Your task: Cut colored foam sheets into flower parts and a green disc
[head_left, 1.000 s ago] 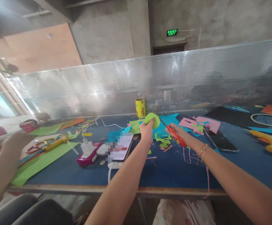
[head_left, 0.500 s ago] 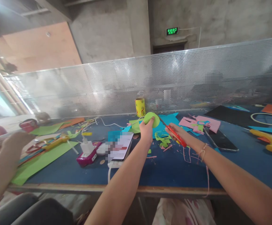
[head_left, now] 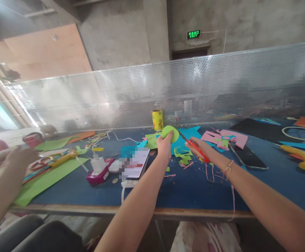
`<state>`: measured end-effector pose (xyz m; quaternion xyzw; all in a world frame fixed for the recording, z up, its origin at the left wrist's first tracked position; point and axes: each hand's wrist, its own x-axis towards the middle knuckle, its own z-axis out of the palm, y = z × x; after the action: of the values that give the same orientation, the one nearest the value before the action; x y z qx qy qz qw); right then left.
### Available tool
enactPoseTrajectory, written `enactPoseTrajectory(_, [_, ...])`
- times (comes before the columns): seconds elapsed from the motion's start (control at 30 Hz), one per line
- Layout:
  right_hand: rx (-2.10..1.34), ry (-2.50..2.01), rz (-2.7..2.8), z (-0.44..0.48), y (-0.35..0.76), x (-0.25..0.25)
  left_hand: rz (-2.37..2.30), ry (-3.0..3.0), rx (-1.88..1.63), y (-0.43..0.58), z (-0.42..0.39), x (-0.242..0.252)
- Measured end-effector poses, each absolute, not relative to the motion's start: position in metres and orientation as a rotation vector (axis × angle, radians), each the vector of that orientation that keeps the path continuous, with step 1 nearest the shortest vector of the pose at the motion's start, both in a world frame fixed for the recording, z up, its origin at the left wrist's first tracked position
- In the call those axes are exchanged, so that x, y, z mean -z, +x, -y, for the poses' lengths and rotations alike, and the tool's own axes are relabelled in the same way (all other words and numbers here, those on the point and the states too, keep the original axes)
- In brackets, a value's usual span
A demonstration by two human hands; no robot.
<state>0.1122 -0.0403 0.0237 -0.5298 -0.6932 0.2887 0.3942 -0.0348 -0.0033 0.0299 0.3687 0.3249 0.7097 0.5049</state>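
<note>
Pinched in my left hand [head_left: 165,145] is a rounded piece of light green paper [head_left: 169,132], held above the blue table [head_left: 178,196]. My right hand [head_left: 197,148] is closed around the red handles of a pair of scissors [head_left: 200,152]. The scissor blades point up and left, close by the right edge of the green piece; whether they touch it I cannot tell. Behind and below both hands lie blue paper sheets [head_left: 191,133]. Curly green paper scraps [head_left: 184,157] and thin pink strips are scattered under the scissors.
A phone [head_left: 136,164] and a magenta power strip [head_left: 99,175] are left of my arm. Right are pink paper [head_left: 237,138], a dark phone [head_left: 248,157] and a yellow glue gun [head_left: 303,155]. A yellow tape roll [head_left: 157,120] stands behind. Another person's arm [head_left: 10,175] is far left.
My hands, the green piece and the scissors stay almost in place. At the far left, the other person's hand has shifted slightly to the right.
</note>
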Motion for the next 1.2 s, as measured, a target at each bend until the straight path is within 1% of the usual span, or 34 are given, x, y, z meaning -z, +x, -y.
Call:
enactPoseTrajectory(0.13, [-0.781, -1.397, 1.67, 0.0417, 0.1118, -0.029, -0.805, 0.905, -1.707, -0.0358, 0.0018, -0.0292])
enactPoseTrajectory(0.4, [-0.82, -1.283, 1.755, 0.0449, 0.1198, -0.0242, -0.837, 0.962, -1.67, -0.0354, 0.0012, -0.0279])
enactPoseTrajectory(0.6, [-0.973, -1.246, 1.758, 0.0427, 0.1201, -0.0235, -0.866, 0.986, -1.622, -0.0341, 0.0023, -0.0283])
enactPoseTrajectory(0.97, [-0.949, -1.28, 1.733, 0.0469, 0.1191, -0.0281, -0.884, 0.98, -1.621, -0.0346, 0.0039, -0.0302])
enactPoseTrajectory(1.2, [-0.898, -1.285, 1.825, 0.0486, 0.1192, -0.0282, -0.895, 0.96, -1.623, -0.0346, 0.0023, -0.0293])
